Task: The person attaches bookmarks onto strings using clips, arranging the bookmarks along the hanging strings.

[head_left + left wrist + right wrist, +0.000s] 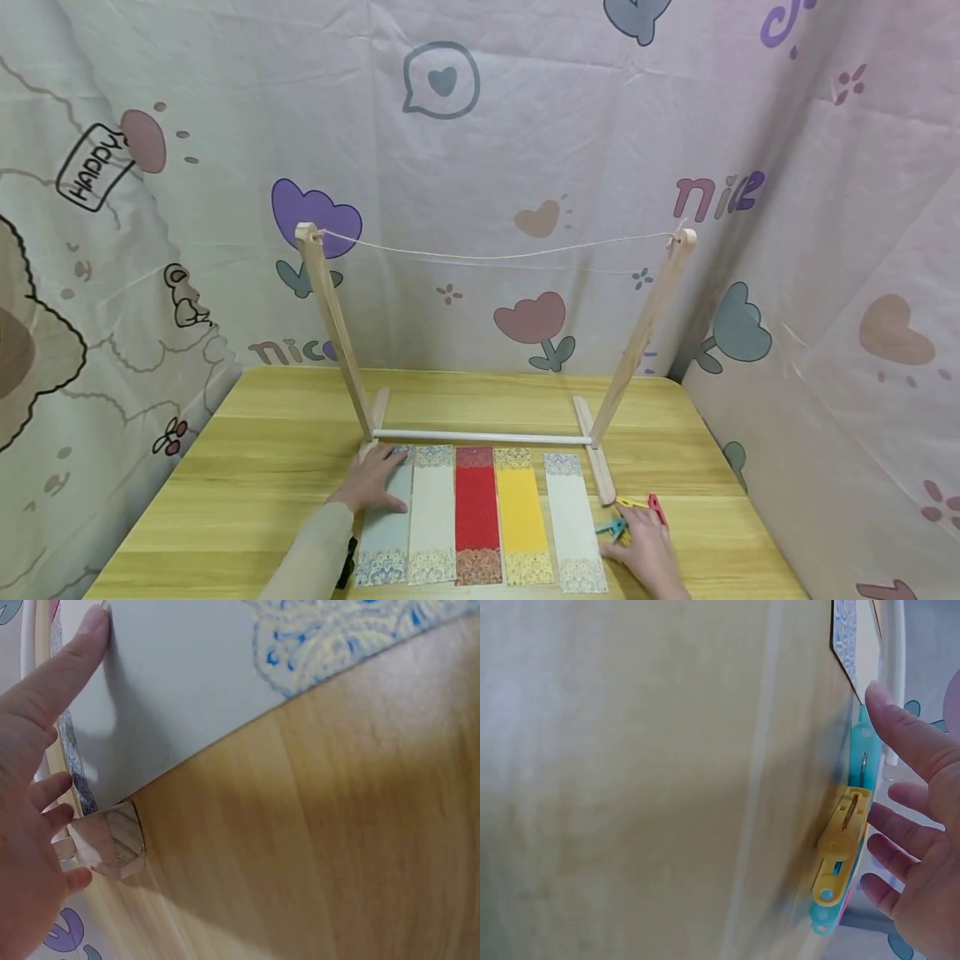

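Fingers [51, 789] of the left hand [371, 482] are spread and gripping nothing, lying over the far half of a grey-blue strip [386, 521]; whether they press on it, I cannot tell. Right-hand fingers are loosely parted too, holding nothing, with the right hand [647, 542] over a teal clip [613, 528], a yellow clip [840, 844] and a red clip [657, 510], toward the counter's right edge. Beside the grey-blue strip, on the near part of the counter [225, 500], lie a cream strip [432, 517], a red strip [476, 502] and a yellow strip [522, 517]; past a gap, a whitish strip [573, 521] ends the row, just left of the right thumb. Beyond them stands a wooden frame [336, 342], a white rod [480, 437] joining its posts low down and a slightly sagging string [480, 257] between their tops. Behind the counter's far edge hangs a printed cloth [450, 167].
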Demonstrator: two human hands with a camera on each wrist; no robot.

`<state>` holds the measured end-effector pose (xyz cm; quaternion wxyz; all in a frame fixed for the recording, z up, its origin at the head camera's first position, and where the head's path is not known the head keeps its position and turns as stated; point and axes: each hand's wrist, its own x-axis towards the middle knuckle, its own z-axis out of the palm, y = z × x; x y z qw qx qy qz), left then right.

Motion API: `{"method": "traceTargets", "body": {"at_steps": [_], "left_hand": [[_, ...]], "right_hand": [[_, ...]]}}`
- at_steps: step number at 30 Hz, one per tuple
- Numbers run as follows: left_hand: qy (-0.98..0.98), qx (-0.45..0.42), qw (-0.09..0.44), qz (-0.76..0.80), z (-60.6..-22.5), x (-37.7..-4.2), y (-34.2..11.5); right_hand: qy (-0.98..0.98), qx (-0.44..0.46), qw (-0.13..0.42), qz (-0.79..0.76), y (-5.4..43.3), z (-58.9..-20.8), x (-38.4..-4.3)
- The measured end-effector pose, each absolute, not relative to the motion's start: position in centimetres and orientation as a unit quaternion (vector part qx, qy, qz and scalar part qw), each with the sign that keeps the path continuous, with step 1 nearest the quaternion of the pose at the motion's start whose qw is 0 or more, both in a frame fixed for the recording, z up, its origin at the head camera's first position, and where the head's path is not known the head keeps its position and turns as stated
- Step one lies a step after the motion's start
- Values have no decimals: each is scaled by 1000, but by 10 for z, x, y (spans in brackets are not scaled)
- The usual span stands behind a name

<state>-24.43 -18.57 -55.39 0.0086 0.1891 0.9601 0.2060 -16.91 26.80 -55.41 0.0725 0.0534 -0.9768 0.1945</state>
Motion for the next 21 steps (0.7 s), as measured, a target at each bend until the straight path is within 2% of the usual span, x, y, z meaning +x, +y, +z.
{"method": "traceTargets", "body": {"at_steps": [10,21], "left_hand": [[967,192,-11,165,-554,-252,-191],[964,195,32,177,-551,-255,-190]], "right_hand": [[-980,40,71,179,270,-559,-169],[-977,42,81,194,270,-559,-167]]}}
